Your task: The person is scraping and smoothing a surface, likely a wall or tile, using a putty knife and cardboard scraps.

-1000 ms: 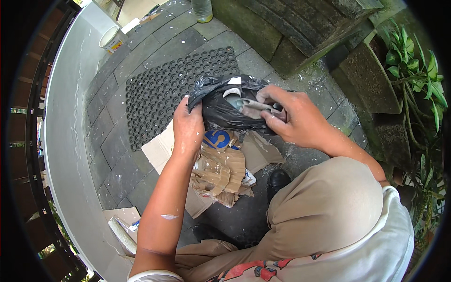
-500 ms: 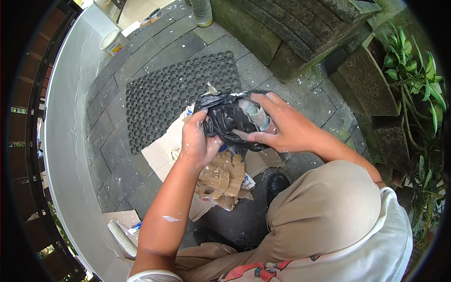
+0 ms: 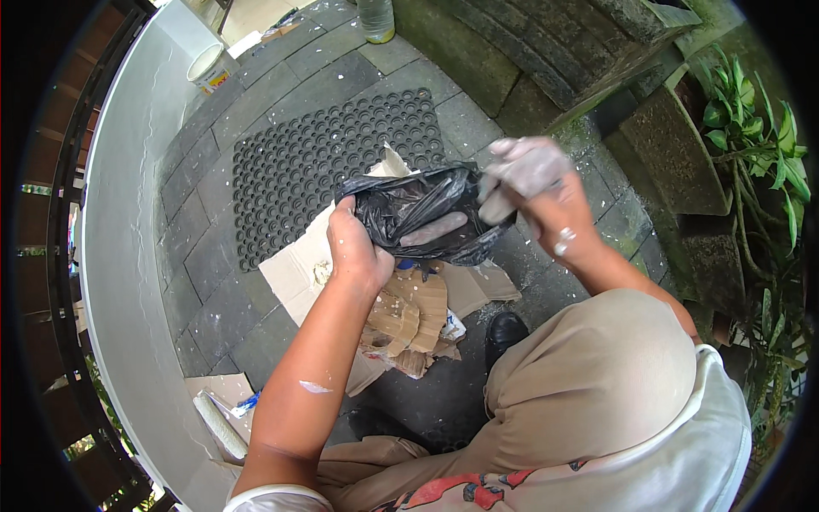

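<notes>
A crumpled black plastic bag (image 3: pixel 384 209) hangs in front of me with its mouth spread. My left hand (image 3: pixel 358 247) grips its left side, thumb at the upper edge and fingers under it. Inside the opening lies a pinkish-grey, finger-shaped thing (image 3: pixel 435 229); whether it is a finger or an object I cannot tell. My right hand (image 3: pixel 533 183) is raised beside the bag's right end, its palm and fingers coated grey-white. Motion smears these fingers, so whether they hold anything is unclear. Below the bag are torn brown cardboard pieces (image 3: pixel 414 311).
A black rubber mat (image 3: pixel 299 183) covers paving beyond the cardboard. At lower left lies a white paint roller (image 3: pixel 220 425). A white bucket (image 3: pixel 210 70) stands by the low grey wall (image 3: pixel 128 256). Stone blocks (image 3: pixel 546 51) and a leafy plant (image 3: pixel 772 136) flank the right.
My right hand has come off the bag and moved up and right, turning its coated palm into view. The pale bluish roll by it no longer shows. The bag's mouth now gapes wider.
</notes>
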`<state>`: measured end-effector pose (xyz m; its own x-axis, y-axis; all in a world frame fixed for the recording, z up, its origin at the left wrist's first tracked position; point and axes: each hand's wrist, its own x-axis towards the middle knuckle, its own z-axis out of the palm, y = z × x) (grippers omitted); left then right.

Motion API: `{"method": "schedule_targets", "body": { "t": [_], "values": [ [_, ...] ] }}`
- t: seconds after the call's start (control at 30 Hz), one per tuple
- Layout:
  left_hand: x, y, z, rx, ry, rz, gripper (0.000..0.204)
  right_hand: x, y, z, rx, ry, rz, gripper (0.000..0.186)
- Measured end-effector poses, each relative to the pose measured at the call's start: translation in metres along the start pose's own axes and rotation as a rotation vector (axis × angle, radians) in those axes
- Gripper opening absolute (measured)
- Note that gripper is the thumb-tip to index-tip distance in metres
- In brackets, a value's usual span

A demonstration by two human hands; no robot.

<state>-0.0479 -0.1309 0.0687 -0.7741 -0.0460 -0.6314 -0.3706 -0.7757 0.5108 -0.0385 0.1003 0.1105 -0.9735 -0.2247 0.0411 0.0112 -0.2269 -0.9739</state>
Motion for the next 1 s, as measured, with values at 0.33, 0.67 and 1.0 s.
{"method": "schedule_targets", "body": {
  "t": [0.33, 0.67, 1.0],
  "values": [
    [-0.010, -0.002, 0.013, -0.058, -0.006, -0.051, 0.040, 0.015, 0.007, 0.018, -0.992, -0.425, -0.274, 0.027],
    [0.005, 0.001, -0.008, -0.103, 0.110, 0.093, 0.040, -0.003, 0.022, 0.021, -0.517, -0.105, 0.045, 0.022],
    [0.009, 0.083, -0.028, 0.057, -0.073, 0.236, 0.033, 0.105, 0.109, -0.102, -0.161, 0.217, 0.455, 0.030]
  ]
}}
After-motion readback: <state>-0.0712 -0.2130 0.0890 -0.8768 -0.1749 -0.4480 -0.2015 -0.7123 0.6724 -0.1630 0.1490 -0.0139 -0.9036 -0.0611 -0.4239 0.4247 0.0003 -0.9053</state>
